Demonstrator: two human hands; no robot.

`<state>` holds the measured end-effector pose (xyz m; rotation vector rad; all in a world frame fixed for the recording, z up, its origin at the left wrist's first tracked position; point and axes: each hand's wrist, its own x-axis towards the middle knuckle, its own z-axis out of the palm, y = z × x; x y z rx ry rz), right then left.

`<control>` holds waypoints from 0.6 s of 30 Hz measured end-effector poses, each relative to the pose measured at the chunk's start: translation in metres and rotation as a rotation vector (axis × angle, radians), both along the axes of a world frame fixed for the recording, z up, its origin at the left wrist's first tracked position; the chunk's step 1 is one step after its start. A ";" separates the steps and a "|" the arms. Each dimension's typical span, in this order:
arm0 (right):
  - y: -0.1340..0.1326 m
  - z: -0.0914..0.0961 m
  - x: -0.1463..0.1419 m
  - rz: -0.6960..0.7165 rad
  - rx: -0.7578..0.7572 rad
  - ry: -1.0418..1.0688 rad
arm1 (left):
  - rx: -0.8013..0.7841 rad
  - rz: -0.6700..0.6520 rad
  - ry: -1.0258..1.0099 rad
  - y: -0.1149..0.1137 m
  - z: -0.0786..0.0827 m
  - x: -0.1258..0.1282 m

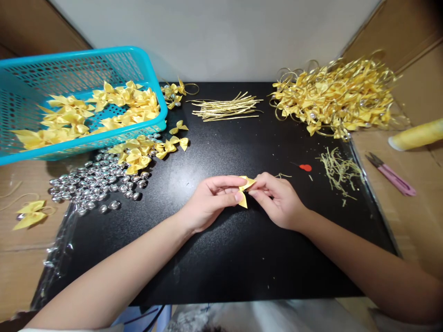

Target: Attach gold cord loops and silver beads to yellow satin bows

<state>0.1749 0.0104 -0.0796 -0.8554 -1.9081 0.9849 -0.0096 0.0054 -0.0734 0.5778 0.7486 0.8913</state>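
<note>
A yellow ribbon bow [243, 199] is held over the middle of the black table. My left hand [216, 198] pinches it between thumb and fingers, with its pointed tails showing past the thumb. From the right, my right hand [277, 198] has its thumb and fingertips closed at the bow's edge, seemingly on one of its tips. A short bit of pale cord [284, 175] shows just behind the right hand. Whether any cord or bell lies inside the fingers is hidden.
A turquoise basket [152, 87] of yellow bows stands at left, beside silver bells [100, 180]. Gold cords [226, 108] lie at the back, finished-looking bows [335, 97] pile at right. Nearby are a red needle threader [305, 168], thread scraps [339, 173], pink snips [391, 175] and a yellow roll [417, 134].
</note>
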 end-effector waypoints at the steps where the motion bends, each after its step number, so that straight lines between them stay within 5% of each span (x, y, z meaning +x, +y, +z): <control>1: 0.000 0.000 0.000 0.002 -0.005 0.010 | -0.001 0.001 -0.002 0.000 0.000 0.000; 18: 0.000 -0.002 -0.001 -0.025 -0.084 0.009 | 0.029 0.047 0.017 0.000 -0.002 0.002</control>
